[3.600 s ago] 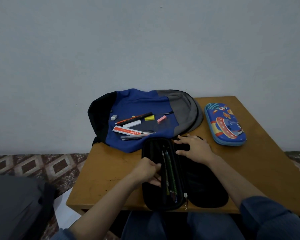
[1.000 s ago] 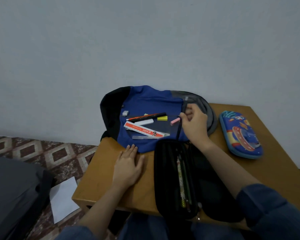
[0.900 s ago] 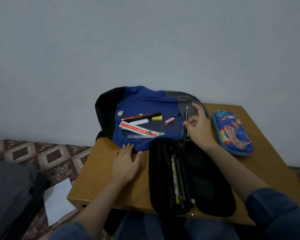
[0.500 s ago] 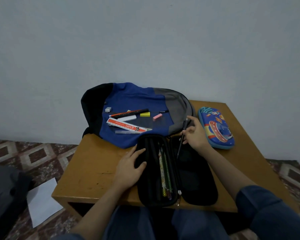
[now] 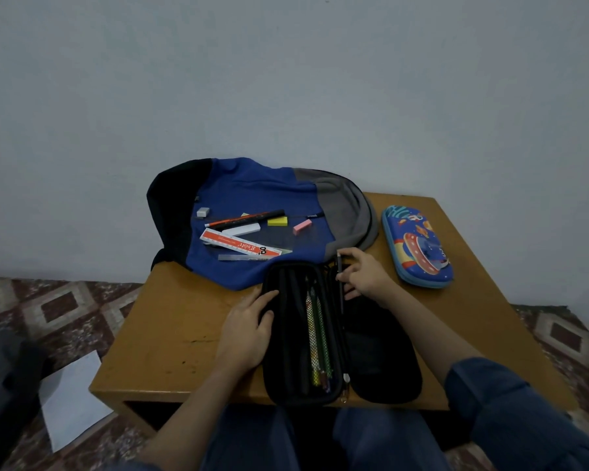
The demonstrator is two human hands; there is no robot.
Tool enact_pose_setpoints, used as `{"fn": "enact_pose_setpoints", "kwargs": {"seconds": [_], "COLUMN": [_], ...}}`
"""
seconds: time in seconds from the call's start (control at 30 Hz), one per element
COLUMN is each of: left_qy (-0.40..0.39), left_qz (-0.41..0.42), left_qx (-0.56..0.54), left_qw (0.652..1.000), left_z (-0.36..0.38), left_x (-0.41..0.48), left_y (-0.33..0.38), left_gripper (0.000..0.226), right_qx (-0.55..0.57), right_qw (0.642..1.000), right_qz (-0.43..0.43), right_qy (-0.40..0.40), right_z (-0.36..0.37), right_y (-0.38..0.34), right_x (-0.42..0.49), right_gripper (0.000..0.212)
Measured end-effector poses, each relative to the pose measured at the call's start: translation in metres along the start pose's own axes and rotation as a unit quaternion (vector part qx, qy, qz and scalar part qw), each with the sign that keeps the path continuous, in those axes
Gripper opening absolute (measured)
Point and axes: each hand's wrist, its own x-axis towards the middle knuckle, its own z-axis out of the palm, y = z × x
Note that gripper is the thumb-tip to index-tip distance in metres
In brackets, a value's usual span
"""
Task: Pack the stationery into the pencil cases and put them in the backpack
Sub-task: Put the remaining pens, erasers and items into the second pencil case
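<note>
An open black pencil case (image 5: 288,334) lies at the table's near edge with several pencils (image 5: 317,338) behind its mesh. My left hand (image 5: 249,329) rests flat on the case's left rim. My right hand (image 5: 364,275) pinches a dark pen (image 5: 339,287) over the case's middle hinge. A blue, black and grey backpack (image 5: 252,185) lies flat at the back. On it rest a ruler (image 5: 240,248), erasers (image 5: 277,221) and a marker (image 5: 245,219). A blue cartoon pencil case (image 5: 417,246) sits shut on the right.
The low wooden table (image 5: 174,321) stands against a pale wall. A white sheet of paper (image 5: 72,399) and a dark bag (image 5: 4,385) lie on the patterned floor at the left.
My right hand picked up a dark pen from the backpack and brought it down to the open black case. My left hand moved from the tabletop onto the case's left rim.
</note>
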Motion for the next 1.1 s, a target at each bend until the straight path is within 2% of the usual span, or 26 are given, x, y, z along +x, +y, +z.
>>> {"fn": "enact_pose_setpoints", "kwargs": {"seconds": [0.27,0.47,0.6,0.97,1.1], "left_qy": [0.002,0.001,-0.001,0.001,0.025], "left_qz": [0.001,-0.006,-0.011,-0.003,0.032], "left_qx": [0.005,0.004,0.003,0.000,-0.048], "left_qw": [1.000,1.000,1.000,1.000,0.998], "left_z": [-0.001,-0.001,-0.002,-0.001,-0.005], "left_x": [0.000,-0.001,-0.001,0.000,0.000], "left_y": [0.001,0.003,0.004,0.001,0.000], "left_gripper": [0.041,0.041,0.041,0.040,0.041], "right_qx": [0.014,0.025,0.033,-0.001,-0.004], "right_qw": [0.999,0.998,0.998,0.996,0.998], "right_qz": [-0.043,-0.050,-0.060,-0.084,-0.061], "right_qy": [-0.010,-0.009,-0.006,0.005,0.008], "right_z": [0.001,0.001,0.001,0.001,0.002], "right_y": [0.017,0.026,0.031,0.039,0.027], "right_x": [-0.003,-0.008,-0.011,-0.008,-0.010], "right_gripper": [0.048,0.021,0.013,0.022,0.017]}}
